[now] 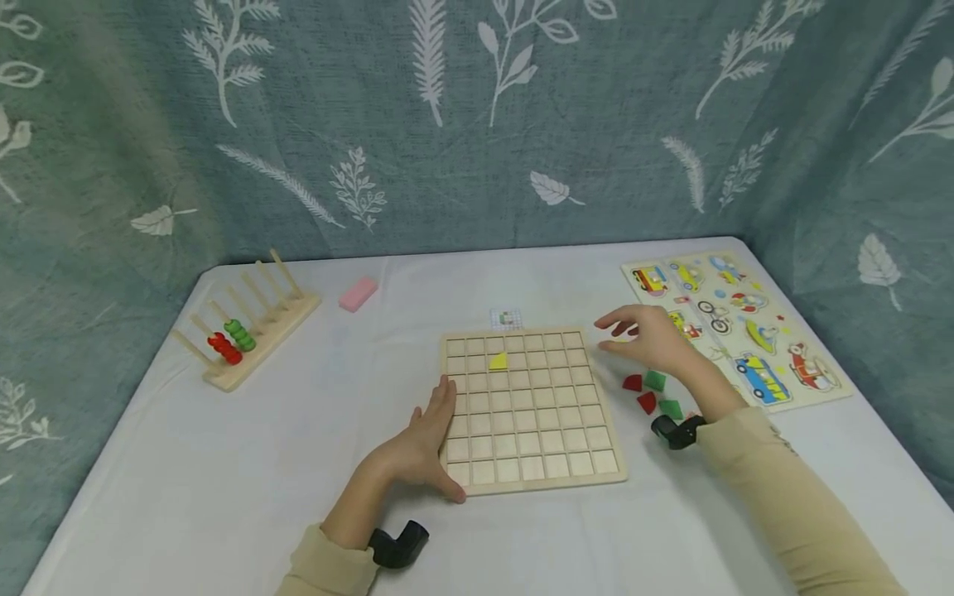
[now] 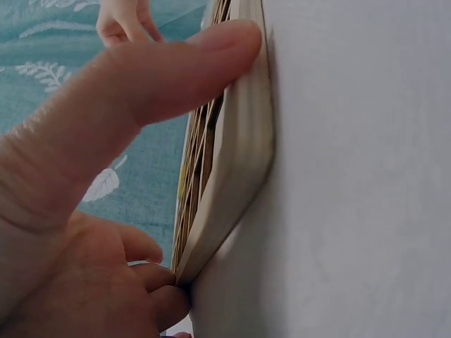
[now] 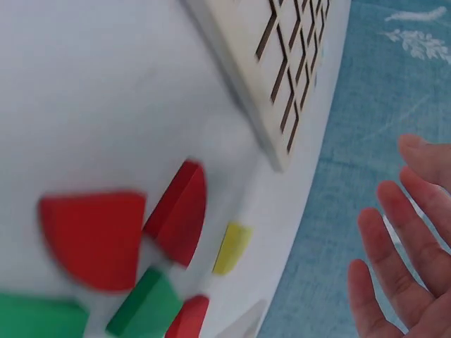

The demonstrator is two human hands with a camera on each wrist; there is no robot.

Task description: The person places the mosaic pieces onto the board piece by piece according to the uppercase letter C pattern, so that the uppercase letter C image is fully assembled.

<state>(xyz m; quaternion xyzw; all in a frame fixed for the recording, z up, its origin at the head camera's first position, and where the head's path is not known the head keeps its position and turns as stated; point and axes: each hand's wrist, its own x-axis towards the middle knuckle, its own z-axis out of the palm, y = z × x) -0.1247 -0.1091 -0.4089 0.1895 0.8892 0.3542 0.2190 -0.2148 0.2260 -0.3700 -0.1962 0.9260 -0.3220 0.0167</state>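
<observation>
- Beige-sleeved left hand (image 1: 425, 443) rests against the left edge of a wooden grid board (image 1: 531, 410), thumb pressed on the rim, fingers relaxed, nothing gripped
- Right hand (image 1: 644, 335) hovers open just past the board's far right corner, fingers straight and spread, holding nothing
- Board lies flat on the white table (image 1: 298, 463), between the two hands; one yellow piece (image 1: 498, 361) sits in a cell near its far edge
- Loose red and green pieces (image 1: 652, 393) lie on the table under the right wrist, just right of the board
- Vehicle puzzle (image 1: 738, 327) lies further right
- Peg rack with red and green beads (image 1: 242, 331) and a pink block (image 1: 358, 294) stand far left
</observation>
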